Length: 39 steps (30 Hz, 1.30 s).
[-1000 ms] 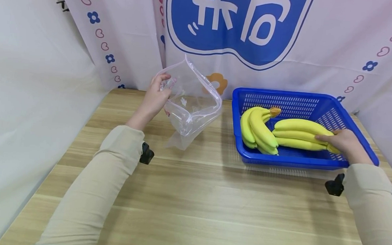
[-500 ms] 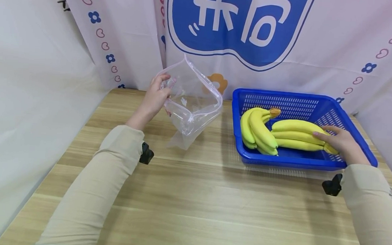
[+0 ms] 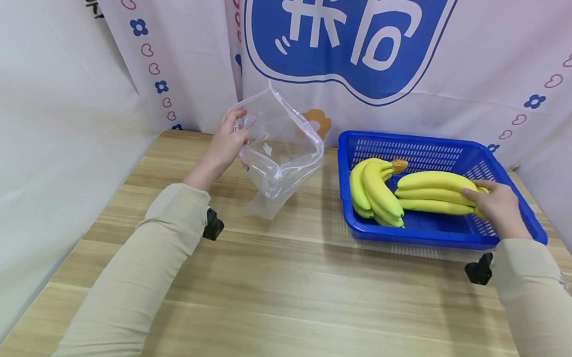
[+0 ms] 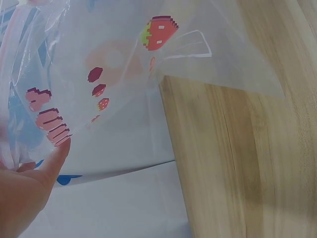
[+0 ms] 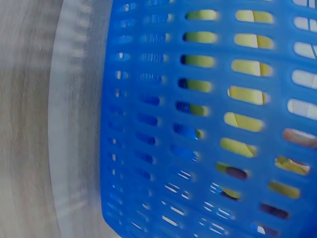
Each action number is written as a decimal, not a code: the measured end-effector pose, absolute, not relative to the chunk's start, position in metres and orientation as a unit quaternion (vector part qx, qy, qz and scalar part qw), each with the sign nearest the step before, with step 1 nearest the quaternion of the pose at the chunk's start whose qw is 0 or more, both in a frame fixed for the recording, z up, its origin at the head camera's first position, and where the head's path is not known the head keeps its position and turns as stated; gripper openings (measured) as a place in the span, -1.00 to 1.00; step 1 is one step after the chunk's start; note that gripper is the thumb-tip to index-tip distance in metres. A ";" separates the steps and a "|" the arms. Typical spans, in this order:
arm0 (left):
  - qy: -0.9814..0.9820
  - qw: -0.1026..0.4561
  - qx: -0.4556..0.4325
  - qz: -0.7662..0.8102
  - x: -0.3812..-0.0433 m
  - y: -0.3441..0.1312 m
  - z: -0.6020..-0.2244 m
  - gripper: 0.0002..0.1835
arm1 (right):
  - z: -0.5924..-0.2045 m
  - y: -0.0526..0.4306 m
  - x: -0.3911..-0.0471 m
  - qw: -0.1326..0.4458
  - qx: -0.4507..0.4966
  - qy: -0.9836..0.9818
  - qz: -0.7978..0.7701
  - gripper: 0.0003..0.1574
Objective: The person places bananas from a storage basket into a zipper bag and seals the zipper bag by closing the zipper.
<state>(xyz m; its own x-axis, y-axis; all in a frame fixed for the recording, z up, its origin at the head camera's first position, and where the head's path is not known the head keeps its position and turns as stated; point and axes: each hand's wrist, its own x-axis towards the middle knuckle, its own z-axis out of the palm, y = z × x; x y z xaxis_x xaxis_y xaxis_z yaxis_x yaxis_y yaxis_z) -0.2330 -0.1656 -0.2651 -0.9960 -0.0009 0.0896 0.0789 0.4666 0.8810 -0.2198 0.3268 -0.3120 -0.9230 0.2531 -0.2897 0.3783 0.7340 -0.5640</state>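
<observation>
In the head view my left hand [image 3: 225, 147] pinches the rim of a clear plastic zip bag [image 3: 278, 181], whose mouth gapes open to the right. The left wrist view shows strawberry prints on the bag [image 4: 208, 64], with the thumb on its film. My right hand [image 3: 499, 207] grips the stem end of a bunch of bananas [image 3: 433, 194] inside a blue plastic basket [image 3: 421, 237]. Fingers behind the stem are partly hidden. Beside it, at the basket's left, lies another bunch of bananas [image 3: 379, 191]. The basket wall [image 5: 208, 124] covers most of the right wrist view.
Everything stands on a wooden table [image 3: 318, 299]. A white printed curtain [image 3: 194, 71] hangs along the table's back edge. Black wrist cameras sit below both cuffs, the right camera [image 3: 479, 269] close to the basket's front.
My right hand has closed more around the stem end, and that bunch has risen slightly in the basket. My left hand and the bag stay nearly still.
</observation>
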 end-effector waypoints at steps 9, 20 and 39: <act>-0.852 0.027 -0.027 -0.523 -0.232 -0.165 -0.264 -0.27 | -0.302 0.318 -0.221 -0.028 0.192 0.917 -0.349 -0.19; -0.852 0.027 -0.030 -0.521 -0.233 -0.162 -0.265 -0.27 | -0.271 0.294 -0.229 -0.113 0.226 0.857 -0.449 -0.24; -0.856 0.032 -0.026 -0.516 -0.234 -0.159 -0.265 -0.26 | -0.230 0.180 -0.217 -0.183 0.062 0.782 -0.593 -0.42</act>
<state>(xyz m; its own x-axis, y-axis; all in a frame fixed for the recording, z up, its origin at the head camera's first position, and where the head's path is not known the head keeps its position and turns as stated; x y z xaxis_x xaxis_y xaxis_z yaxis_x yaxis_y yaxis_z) -0.2338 -0.1585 -0.2646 -0.9966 0.0122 0.0811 0.0774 0.4670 0.8809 -0.2166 0.1800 -0.2298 -0.9257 0.3129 0.2124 -0.1205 0.2884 -0.9499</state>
